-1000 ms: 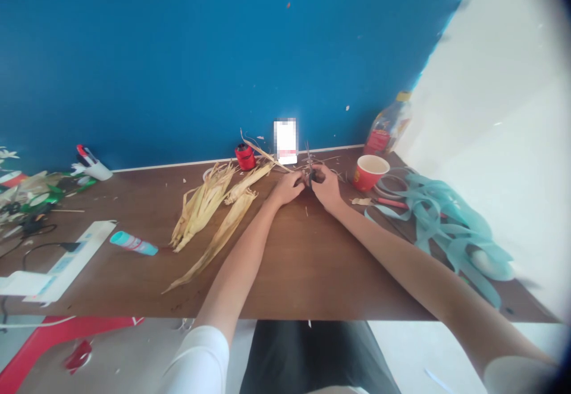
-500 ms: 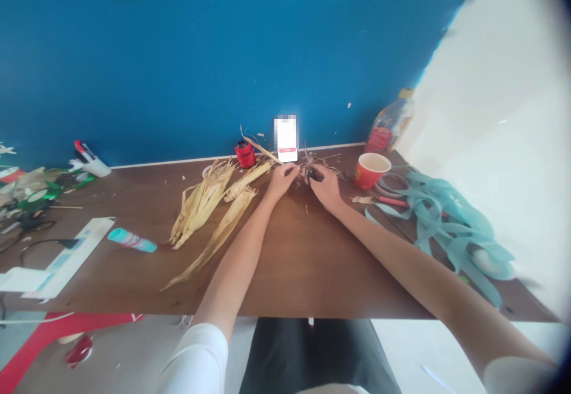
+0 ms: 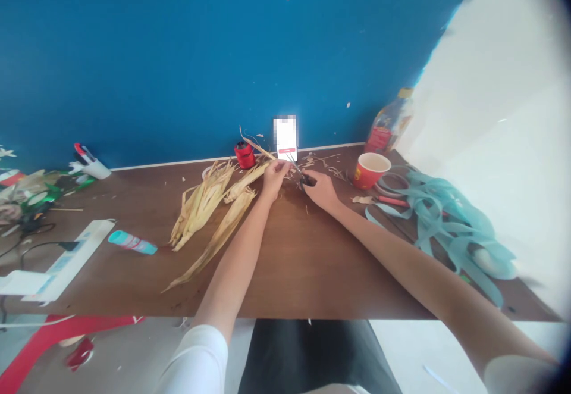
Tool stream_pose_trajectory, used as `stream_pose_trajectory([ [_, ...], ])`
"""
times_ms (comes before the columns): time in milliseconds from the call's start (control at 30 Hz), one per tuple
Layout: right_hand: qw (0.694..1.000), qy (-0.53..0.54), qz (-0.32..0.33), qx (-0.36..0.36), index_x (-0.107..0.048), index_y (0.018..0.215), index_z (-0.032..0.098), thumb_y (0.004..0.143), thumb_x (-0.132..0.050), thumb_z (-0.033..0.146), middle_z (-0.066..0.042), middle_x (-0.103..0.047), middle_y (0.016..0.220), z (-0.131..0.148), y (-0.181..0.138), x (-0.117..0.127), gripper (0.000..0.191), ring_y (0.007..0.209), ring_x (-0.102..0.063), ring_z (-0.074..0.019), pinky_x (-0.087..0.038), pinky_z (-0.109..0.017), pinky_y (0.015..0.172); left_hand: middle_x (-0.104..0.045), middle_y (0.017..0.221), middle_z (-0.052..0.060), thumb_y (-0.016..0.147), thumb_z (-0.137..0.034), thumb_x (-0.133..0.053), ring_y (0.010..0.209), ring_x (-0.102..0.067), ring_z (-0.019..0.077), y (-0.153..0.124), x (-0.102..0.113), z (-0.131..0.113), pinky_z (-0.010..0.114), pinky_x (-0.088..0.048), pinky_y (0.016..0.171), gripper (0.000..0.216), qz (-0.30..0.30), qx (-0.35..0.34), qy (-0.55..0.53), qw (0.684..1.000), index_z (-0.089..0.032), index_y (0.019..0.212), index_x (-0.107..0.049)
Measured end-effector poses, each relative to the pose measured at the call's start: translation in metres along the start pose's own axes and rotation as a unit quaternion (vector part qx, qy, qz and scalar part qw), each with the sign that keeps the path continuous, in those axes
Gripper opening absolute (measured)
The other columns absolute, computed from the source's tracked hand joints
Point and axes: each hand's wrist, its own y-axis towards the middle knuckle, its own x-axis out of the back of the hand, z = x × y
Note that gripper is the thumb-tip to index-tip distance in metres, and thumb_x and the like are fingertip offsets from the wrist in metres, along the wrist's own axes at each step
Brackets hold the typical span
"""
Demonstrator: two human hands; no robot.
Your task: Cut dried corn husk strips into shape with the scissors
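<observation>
Black-handled scissors (image 3: 306, 181) gripped in right hand (image 3: 322, 191); left hand (image 3: 273, 180) pinched narrow, hold unclear, beside pale dry corn husks (image 3: 200, 206).

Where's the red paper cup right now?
In the head view, the red paper cup stands right of the right hand, just in front of the plastic bottle.

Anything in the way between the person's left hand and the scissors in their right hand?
Nothing visible stands between them. The left hand and the dark scissors, held in the right hand, are close together above the wooden tabletop. Only thin dry husk scraps lie nearby, beyond the hands.
</observation>
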Motion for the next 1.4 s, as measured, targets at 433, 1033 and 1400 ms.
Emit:
stream_pose_trajectory([
  [433,0.999,-0.026,0.028,0.016,-0.077,0.102,0.025,0.071,-0.062,0.02,0.001,-0.076,0.085,0.006,0.0,0.003,0.034,0.075,-0.067,-0.0216,-0.051,-0.033,0.074,-0.07,0.081,0.003,0.071,-0.041,-0.078,0.072,-0.063,0.0117,0.004,0.004,0.006,0.027,-0.052,0.073,0.03,-0.032,0.03,-0.046,0.998,-0.016,0.087,-0.07],
  [1033,0.999,-0.036,0.041,0.004,-0.078,0.104,0.027,0.071,-0.063,0.018,0.001,-0.076,0.082,0.014,-0.002,0.006,0.037,0.075,-0.066,-0.0214,-0.049,-0.031,0.071,-0.063,0.07,-0.002,0.074,-0.033,-0.08,0.065,-0.057,0.007,0.003,0.005,-0.002,0.022,-0.049,0.067,0.024,-0.006,0.084,-0.132,0.988,-0.016,0.081,-0.065],
  [1400,0.997,-0.05,0.053,0.012,-0.077,0.106,0.023,0.073,-0.06,0.017,0.001,-0.074,0.079,0.015,-0.003,0.008,0.038,0.073,-0.063,-0.0173,-0.044,-0.026,0.068,-0.063,0.068,-0.001,0.068,-0.033,-0.085,0.065,-0.058,0.007,0.001,0.004,-0.005,0.02,-0.048,0.066,0.027,0.0,0.079,-0.171,0.982,-0.015,0.075,-0.067],
])
